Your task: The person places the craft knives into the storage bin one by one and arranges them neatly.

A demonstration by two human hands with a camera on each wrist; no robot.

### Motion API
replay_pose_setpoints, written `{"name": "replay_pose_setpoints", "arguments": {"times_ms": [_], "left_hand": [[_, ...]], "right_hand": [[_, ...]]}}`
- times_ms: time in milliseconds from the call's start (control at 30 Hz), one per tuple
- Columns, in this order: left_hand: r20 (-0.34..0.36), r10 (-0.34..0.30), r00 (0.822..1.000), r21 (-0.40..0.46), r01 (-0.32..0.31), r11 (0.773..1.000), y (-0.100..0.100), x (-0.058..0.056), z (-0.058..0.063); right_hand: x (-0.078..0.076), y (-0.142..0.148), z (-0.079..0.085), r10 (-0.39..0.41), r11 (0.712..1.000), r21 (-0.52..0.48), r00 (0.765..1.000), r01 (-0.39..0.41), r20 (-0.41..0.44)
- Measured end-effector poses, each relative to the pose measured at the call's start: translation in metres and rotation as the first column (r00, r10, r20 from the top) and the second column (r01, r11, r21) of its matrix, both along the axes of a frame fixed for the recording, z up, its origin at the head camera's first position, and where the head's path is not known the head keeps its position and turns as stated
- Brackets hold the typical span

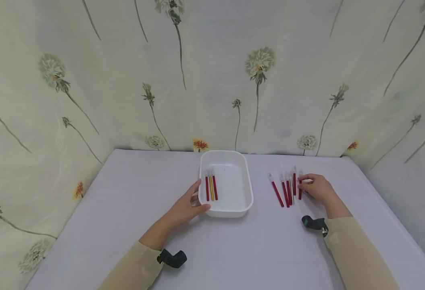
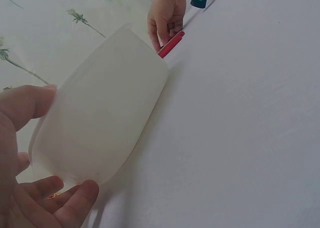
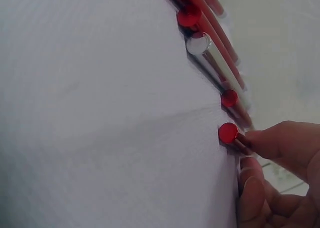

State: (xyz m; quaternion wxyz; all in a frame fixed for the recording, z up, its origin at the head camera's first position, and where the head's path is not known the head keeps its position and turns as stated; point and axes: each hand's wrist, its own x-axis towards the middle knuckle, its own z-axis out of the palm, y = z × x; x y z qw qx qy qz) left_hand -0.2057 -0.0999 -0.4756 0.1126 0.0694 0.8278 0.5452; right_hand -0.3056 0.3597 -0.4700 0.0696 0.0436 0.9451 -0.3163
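My left hand grips the near left side of a white plastic tub, thumb at the rim and fingers along the outer wall. Inside, two red pen-like sticks and a yellow stick lie side by side, their pale clear-looking ends pointing away. To the right, my right hand pinches the rightmost slim red stick between thumb and fingers, at the table surface. Just left of it lie several more red sticks and a whitish one, roughly parallel.
A white cloth covers the table. Behind and at both sides hangs a curtain with a dandelion print. Dark wrist-worn devices stick out from the left sleeve and the right sleeve.
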Motion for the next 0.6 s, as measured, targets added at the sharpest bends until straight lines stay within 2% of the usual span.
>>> {"name": "replay_pose_setpoints", "arguments": {"times_ms": [167,433,600], "left_hand": [[0.001,0.000,1.000,-0.008,0.000,1.000,0.000,0.001,0.001],[0.006,-0.003,1.000,0.001,0.003,1.000,0.000,0.001,0.003],[0.016,-0.002,1.000,-0.002,0.002,1.000,0.000,0.001,0.003]], "right_hand": [[0.000,0.000,0.000,-0.010,1.000,0.000,1.000,0.010,0.001],[-0.001,0.006,-0.003,-0.040,0.993,-0.114,0.999,0.039,-0.006],[0.000,0.011,-0.006,-0.067,0.984,-0.164,0.997,0.071,0.027]]}}
